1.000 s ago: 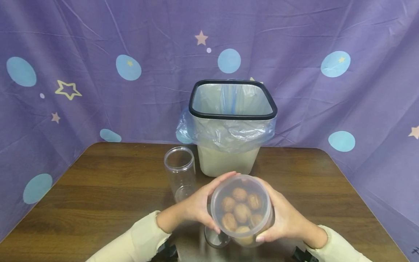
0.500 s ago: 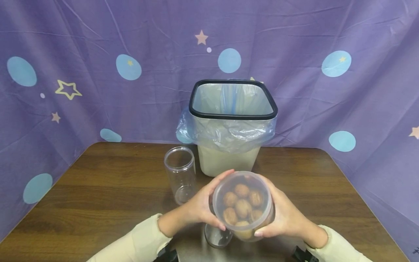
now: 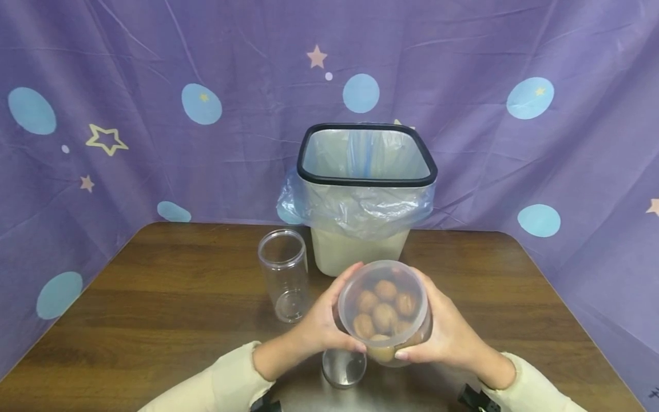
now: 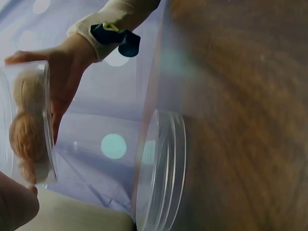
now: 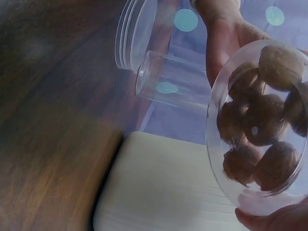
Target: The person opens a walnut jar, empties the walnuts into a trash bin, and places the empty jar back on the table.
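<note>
Both hands hold a round clear plastic tub point(image 3: 384, 309) off the table, its frosted top tilted toward the head camera. Several walnuts point(image 5: 264, 119) lie inside, visible through the tub's clear bottom in the right wrist view. My left hand point(image 3: 329, 323) grips the tub's left side, thumb at the near edge. On the opposite side my right hand point(image 3: 444, 329) curls round the wall, with its thumb in front. Below the tub, a shallow round clear piece point(image 3: 344, 369), ridged like a screw lid, rests on the table.
A tall clear jar point(image 3: 284, 280) without a lid stands left of the hands. Behind them is a cream bin point(image 3: 355, 252) with a black rim and a bluish plastic liner point(image 3: 368, 212). A purple patterned curtain point(image 3: 247, 74) closes off the table's point(image 3: 170, 297) back and sides.
Both hands have raised the tub slightly and moved it a little away and to the right. More of the shallow clear piece shows beneath it.
</note>
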Demonstrator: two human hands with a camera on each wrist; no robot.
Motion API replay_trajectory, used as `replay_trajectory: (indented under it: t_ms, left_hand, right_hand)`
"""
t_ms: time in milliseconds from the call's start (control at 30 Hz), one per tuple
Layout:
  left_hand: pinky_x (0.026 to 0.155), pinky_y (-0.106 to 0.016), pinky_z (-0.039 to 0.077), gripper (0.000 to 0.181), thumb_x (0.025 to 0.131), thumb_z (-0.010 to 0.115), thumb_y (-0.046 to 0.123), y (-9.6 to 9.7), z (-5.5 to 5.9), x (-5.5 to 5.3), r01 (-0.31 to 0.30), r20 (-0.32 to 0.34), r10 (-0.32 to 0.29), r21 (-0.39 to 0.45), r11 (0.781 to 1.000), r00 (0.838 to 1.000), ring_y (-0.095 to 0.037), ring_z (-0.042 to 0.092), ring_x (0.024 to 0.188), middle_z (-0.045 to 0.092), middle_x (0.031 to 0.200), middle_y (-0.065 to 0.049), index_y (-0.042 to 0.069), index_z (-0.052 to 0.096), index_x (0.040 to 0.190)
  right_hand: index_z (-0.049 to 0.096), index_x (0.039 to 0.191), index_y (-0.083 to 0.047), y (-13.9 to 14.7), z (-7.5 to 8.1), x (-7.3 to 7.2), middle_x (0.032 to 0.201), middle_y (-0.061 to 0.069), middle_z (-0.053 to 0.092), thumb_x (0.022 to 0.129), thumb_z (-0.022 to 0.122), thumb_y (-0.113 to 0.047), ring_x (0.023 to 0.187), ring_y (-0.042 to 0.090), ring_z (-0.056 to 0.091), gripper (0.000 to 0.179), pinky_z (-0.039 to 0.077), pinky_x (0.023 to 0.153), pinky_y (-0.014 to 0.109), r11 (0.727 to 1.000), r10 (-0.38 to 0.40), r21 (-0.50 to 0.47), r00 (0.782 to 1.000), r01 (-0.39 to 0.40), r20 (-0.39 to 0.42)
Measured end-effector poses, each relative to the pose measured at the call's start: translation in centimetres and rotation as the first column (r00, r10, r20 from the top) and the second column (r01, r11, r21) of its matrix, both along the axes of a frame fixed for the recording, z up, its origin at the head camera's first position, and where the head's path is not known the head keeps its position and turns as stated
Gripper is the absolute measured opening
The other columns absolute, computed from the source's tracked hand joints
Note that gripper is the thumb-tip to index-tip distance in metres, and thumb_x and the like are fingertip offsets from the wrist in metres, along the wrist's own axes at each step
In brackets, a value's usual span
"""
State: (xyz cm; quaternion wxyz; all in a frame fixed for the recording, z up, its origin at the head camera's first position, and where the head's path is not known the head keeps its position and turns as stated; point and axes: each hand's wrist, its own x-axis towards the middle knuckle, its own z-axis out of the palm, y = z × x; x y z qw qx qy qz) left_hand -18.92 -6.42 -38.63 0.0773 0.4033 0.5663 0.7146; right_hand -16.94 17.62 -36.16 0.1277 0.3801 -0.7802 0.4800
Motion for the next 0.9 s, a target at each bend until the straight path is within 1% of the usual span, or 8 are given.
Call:
replay_trajectory:
  t_ms: [100,167,300,400,533,633,767,900]
  left_hand:
    - [0.109,-0.027,0.031,0.116,0.06,0.087,0.019,0.2,0.0,0.3,-0.034,0.035,0.034,-0.005,0.999,0.999,-0.024,0.035,0.133,0.03,0.149,-0.021,0.007,0.016,0.15]
    - [0.109,-0.027,0.031,0.117,0.06,0.087,0.026,0.4,0.0,0.6,-0.055,0.046,0.056,-0.011,0.998,0.997,-0.025,0.035,0.133,0.03,0.149,-0.02,0.008,0.016,0.15]
    - [0.109,-0.026,0.031,0.116,0.059,0.086,0.019,0.7,-0.1,1.1,-0.109,0.081,0.111,-0.028,0.994,0.991,-0.025,0.036,0.133,0.031,0.149,-0.017,0.009,0.016,0.15]
    - [0.108,-0.025,0.031,0.113,0.06,0.084,0.012,1.1,0.0,1.6,-0.158,0.106,0.161,-0.041,0.987,0.981,-0.026,0.037,0.132,0.032,0.148,-0.016,0.009,0.016,0.15]
    - [0.109,-0.024,0.029,0.113,0.063,0.084,0.013,1.5,0.2,2.2,-0.202,0.144,0.208,-0.055,0.978,0.967,-0.029,0.035,0.133,0.032,0.148,-0.015,0.008,0.012,0.15]
    - [0.11,-0.025,0.026,0.114,0.065,0.084,0.015,1.7,0.3,2.6,-0.217,0.181,0.225,-0.064,0.974,0.957,-0.028,0.033,0.134,0.03,0.15,-0.012,0.008,0.009,0.15]
    - [0.111,-0.03,0.024,0.113,0.065,0.084,0.015,1.9,0.3,3.0,-0.249,0.211,0.258,-0.07,0.966,0.943,-0.026,0.033,0.135,0.03,0.15,-0.01,0.009,0.009,0.15]
    - [0.112,-0.03,0.023,0.112,0.066,0.083,0.015,2.2,0.2,3.3,-0.273,0.214,0.281,-0.065,0.96,0.936,-0.026,0.032,0.136,0.03,0.151,-0.011,0.01,0.009,0.15]
  right_hand:
    - [0.032,0.144,-0.007,0.0,0.0,0.1,0.136,0.011,0.047,0.052,0.091,-0.03,0.118,0.018,0.048,0.112,0.034,0.102,0.019,1.0,-0.02,-0.001,1.0,0.02,0.01]
    - [0.031,0.144,-0.007,0.0,0.0,0.2,0.136,0.012,0.047,0.052,0.091,-0.031,0.118,0.018,0.048,0.112,0.034,0.102,0.018,1.0,-0.03,0.0,1.0,0.03,0.008]
    - [0.03,0.144,-0.007,-0.1,0.1,0.4,0.137,0.011,0.046,0.052,0.091,-0.032,0.119,0.018,0.047,0.113,0.033,0.102,0.018,0.997,-0.069,0.022,0.998,0.069,0.0]
    - [0.03,0.145,-0.009,-0.2,0.2,0.5,0.137,0.009,0.047,0.051,0.091,-0.031,0.119,0.018,0.047,0.114,0.033,0.102,0.019,0.994,-0.105,0.045,0.994,0.104,0.01]
    - [0.03,0.145,-0.01,-0.3,0.3,0.6,0.136,0.008,0.047,0.05,0.092,-0.028,0.117,0.018,0.049,0.114,0.035,0.1,0.02,0.988,-0.14,0.061,0.99,0.139,0.019]
    - [0.03,0.144,-0.009,-0.4,0.2,0.6,0.136,0.009,0.048,0.05,0.092,-0.028,0.116,0.018,0.05,0.115,0.037,0.098,0.02,0.985,-0.157,0.068,0.988,0.156,0.002]
    - [0.03,0.144,-0.01,-0.6,0.0,0.6,0.134,0.008,0.049,0.05,0.093,-0.031,0.114,0.018,0.05,0.115,0.039,0.096,0.021,0.98,-0.184,0.076,0.983,0.186,-0.027]
    - [0.031,0.144,-0.01,-0.7,0.0,0.7,0.133,0.007,0.049,0.05,0.093,-0.033,0.114,0.018,0.05,0.115,0.04,0.095,0.022,0.975,-0.205,0.078,0.978,0.208,-0.04]
